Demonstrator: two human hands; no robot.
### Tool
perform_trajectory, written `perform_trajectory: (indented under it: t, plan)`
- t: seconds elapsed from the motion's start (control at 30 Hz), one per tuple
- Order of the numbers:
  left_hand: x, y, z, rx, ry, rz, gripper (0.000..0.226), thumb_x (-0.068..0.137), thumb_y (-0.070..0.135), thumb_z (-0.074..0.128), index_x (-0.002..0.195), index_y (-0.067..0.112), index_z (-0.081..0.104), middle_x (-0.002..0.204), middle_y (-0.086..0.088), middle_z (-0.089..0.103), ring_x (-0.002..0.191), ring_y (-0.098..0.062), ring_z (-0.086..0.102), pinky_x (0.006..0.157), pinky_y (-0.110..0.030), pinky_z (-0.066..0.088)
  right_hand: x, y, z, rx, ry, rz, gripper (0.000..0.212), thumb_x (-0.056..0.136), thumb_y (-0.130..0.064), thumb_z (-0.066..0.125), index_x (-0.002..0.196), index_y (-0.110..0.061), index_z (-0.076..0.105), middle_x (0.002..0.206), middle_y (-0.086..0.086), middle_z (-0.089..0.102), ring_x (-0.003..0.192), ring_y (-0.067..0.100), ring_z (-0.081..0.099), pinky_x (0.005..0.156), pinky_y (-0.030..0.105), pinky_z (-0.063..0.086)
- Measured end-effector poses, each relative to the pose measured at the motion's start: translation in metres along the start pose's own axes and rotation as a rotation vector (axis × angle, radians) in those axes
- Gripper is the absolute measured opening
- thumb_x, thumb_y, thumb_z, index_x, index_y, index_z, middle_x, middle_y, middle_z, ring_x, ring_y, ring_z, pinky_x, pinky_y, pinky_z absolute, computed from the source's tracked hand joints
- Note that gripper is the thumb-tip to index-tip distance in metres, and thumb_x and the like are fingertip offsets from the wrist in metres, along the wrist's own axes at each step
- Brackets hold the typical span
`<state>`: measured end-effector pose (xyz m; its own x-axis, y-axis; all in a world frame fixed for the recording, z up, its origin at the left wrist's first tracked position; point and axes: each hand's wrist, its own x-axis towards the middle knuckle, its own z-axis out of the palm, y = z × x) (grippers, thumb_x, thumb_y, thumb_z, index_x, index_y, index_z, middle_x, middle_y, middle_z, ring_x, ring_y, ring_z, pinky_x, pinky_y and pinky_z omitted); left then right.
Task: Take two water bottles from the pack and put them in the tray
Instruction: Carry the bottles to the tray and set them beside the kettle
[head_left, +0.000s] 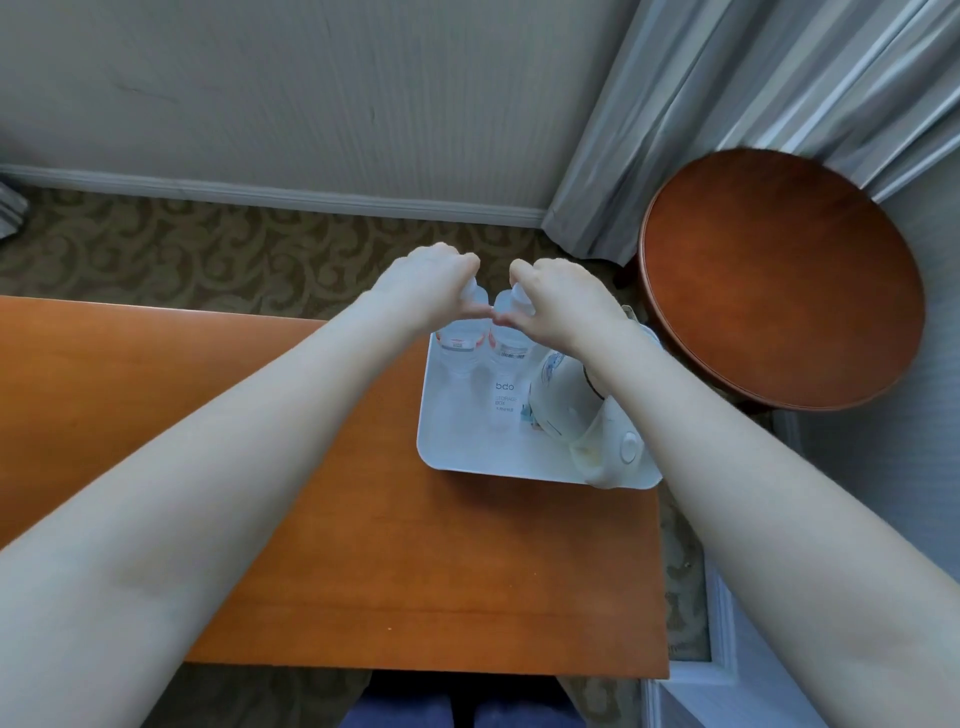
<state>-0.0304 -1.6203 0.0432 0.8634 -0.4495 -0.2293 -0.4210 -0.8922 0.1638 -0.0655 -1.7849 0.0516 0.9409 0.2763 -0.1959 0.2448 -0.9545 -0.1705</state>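
Note:
Two clear water bottles stand upright side by side at the far end of the white tray (457, 447). My left hand (426, 288) is closed over the top of the left water bottle (460, 345). My right hand (558, 299) is closed over the top of the right water bottle (511, 348). Both caps are hidden under my fingers. The thumbs nearly touch between the bottles. The tray sits at the far right corner of the orange wooden table (322, 519). No pack is in view.
A white electric kettle (563, 402) lies in the tray's right half, under my right forearm. A round brown side table (779, 275) stands to the right, beside grey curtains (727, 104). Patterned carpet and a wall lie beyond the table.

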Motion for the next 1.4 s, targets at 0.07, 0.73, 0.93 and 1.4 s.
perform_trajectory:
  t: [0.07, 0.73, 0.93, 1.4]
  plan:
    - [0.003, -0.003, -0.007, 0.077, -0.030, 0.038, 0.065, 0.078, 0.065, 0.056, 0.112, 0.009, 0.051, 0.104, -0.013, 0.061, 0.093, -0.033, 0.058, 0.064, -0.039, 0.043, 0.002, 0.003, -0.009, -0.101, -0.073, -0.049, 0.052, 0.083, -0.051, 0.060, 0.113, -0.010, 0.048, 0.103, 0.013, 0.060, 0.097, 0.031, 0.055, 0.066, 0.037, 0.039]
    - [-0.011, -0.008, -0.007, 0.215, 0.055, 0.240, 0.033, 0.095, 0.035, 0.048, 0.093, 0.002, 0.049, 0.090, -0.017, 0.062, 0.073, -0.034, 0.056, 0.056, -0.037, 0.040, 0.003, 0.008, -0.019, -0.092, -0.067, -0.093, 0.025, 0.091, -0.023, 0.057, 0.107, -0.004, 0.055, 0.099, 0.019, 0.059, 0.089, 0.035, 0.054, 0.073, 0.045, 0.050]
    - [-0.013, 0.016, 0.004, 0.052, 0.160, -0.050, 0.039, 0.096, 0.035, 0.045, 0.098, -0.002, 0.056, 0.096, -0.023, 0.063, 0.082, -0.039, 0.057, 0.060, -0.036, 0.033, -0.002, -0.006, -0.007, 0.066, 0.117, 0.077, 0.028, 0.091, -0.027, 0.057, 0.092, 0.001, 0.056, 0.095, 0.024, 0.061, 0.089, 0.042, 0.056, 0.061, 0.036, 0.034]
    - [-0.009, 0.025, 0.007, -0.110, 0.150, -0.201, 0.039, 0.094, 0.036, 0.050, 0.106, 0.000, 0.058, 0.103, -0.021, 0.061, 0.092, -0.037, 0.058, 0.065, -0.036, 0.038, -0.003, -0.014, 0.001, 0.127, 0.178, 0.210, 0.028, 0.092, -0.027, 0.055, 0.096, 0.000, 0.057, 0.097, 0.021, 0.063, 0.091, 0.038, 0.058, 0.063, 0.035, 0.036]
